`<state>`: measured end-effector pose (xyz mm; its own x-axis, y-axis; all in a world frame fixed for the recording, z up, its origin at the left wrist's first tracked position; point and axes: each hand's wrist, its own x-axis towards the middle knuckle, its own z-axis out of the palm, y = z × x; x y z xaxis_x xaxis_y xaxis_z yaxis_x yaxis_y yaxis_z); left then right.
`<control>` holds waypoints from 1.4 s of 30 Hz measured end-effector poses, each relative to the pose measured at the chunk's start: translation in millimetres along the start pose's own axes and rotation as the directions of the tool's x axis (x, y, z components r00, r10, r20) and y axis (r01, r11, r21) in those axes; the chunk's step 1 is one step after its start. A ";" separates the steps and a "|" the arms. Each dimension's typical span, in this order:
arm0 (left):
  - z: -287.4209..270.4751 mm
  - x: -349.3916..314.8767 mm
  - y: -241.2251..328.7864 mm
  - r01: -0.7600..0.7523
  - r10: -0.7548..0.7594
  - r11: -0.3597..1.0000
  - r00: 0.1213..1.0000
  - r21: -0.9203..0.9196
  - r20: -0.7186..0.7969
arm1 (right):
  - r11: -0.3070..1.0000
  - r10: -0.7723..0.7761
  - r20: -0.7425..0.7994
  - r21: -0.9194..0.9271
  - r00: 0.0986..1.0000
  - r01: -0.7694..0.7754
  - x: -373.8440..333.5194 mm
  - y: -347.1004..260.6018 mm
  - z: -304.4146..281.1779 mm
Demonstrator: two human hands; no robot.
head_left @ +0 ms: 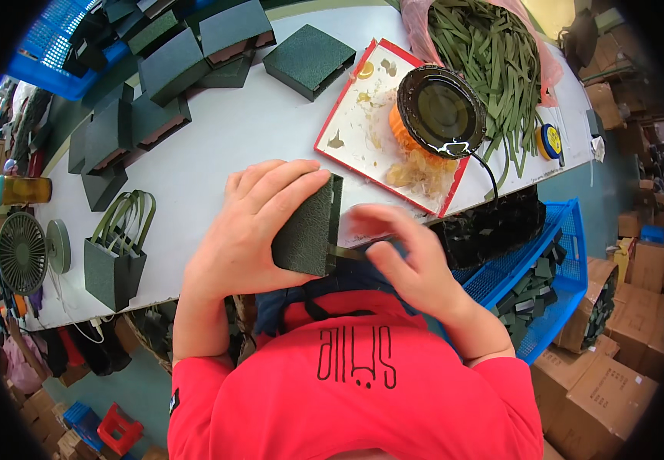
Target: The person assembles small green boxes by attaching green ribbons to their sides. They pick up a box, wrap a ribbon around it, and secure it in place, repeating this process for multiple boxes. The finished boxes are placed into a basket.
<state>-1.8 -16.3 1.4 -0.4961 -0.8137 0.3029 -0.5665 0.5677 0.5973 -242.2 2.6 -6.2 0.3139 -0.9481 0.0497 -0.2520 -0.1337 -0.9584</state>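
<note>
A dark green textured box (301, 238) is in the grip of my left hand (244, 230), tilted at the table's near edge. My left fingers reach over its top, with the thumb along its lower side. A short green ribbon (347, 252) sticks out from the box's right side. Close to that ribbon is my right hand (420, 264), its index finger and thumb apart and the fingertips blurred. I see nothing held in it. Farther left on the table stands a small green box (115, 274) with looped ribbon handles.
A round black pot (441, 111) with an orange body stands on a stained red-edged board (340, 138). Green ribbons (485, 61) pile up at the back right. Several green boxes (171, 69) lie at the back left, near a fan (21, 253). A blue crate (570, 261) sits right.
</note>
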 end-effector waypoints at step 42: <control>-0.3 -28.4 -1.9 0.101 -0.102 0.995 0.995 -0.023 -0.024 | 0.459 0.380 -0.279 0.885 0.882 0.082 -22.5 38.5 -49.6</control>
<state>13.6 5.7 -8.2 -0.4201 -0.8699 0.2583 -0.5988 0.4796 0.6414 -304.4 4.5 -30.2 -0.0744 -0.9673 -0.2424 0.7200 0.1161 -0.6842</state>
